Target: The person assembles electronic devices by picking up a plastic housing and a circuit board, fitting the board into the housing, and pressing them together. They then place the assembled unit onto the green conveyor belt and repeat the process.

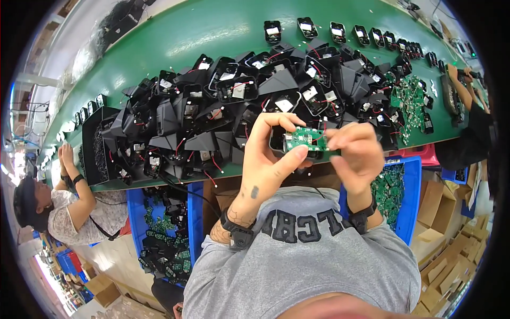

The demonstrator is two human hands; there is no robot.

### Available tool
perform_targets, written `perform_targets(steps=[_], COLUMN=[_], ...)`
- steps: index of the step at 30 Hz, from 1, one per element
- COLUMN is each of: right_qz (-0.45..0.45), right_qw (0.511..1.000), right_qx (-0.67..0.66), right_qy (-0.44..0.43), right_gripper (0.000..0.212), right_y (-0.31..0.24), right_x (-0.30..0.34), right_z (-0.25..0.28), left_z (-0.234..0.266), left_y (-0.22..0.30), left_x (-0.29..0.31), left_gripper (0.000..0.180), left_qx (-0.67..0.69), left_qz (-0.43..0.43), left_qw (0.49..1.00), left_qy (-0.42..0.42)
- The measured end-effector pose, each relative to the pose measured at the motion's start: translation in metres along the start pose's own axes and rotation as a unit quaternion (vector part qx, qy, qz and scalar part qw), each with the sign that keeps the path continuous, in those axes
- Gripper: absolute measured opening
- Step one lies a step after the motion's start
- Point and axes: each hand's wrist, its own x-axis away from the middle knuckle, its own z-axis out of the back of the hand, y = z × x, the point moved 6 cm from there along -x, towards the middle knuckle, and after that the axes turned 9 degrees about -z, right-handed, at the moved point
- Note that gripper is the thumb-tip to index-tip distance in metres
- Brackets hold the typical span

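Currently | left hand [264, 169] grasping circuit board [303, 139] | right hand [359, 155] near its right edge, grip unclear | green table [212, 34] open beyond housings [279, 82]

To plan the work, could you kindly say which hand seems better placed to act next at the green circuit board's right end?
Probably the right hand: it is close by that end, whereas the left hand holds the green circuit board from its left side.
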Motion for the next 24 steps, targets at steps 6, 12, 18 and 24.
perform_targets(steps=[6,12,18,24], right_qz=[-0.171,-0.184,-0.169,-0.051], right_qw=[0.984,0.981,0.983,0.929], right_qx=[0.023,-0.029,-0.029,0.360], right_qy=[0.039,0.056,0.060,-0.072], right_gripper=[0.036,0.015,0.006,0.007], right_y=[0.027,0.038,0.033,-0.004], right_x=[-0.010,-0.010,-0.014,-0.036], right_z=[0.001,-0.014,-0.027,-0.037], left_z=[0.016,0.009,0.017,0.018], left_y=[0.006,0.020,0.026,0.037], left_x=[0.003,0.006,0.006,0.006], left_gripper=[0.031,0.030,0.025,0.028], left_qx=[-0.160,-0.300,-0.352,-0.398], left_qz=[-0.106,-0.267,-0.300,-0.343], left_qw=[0.980,0.915,0.884,0.850], left_qy=[0.042,0.021,0.060,0.042])
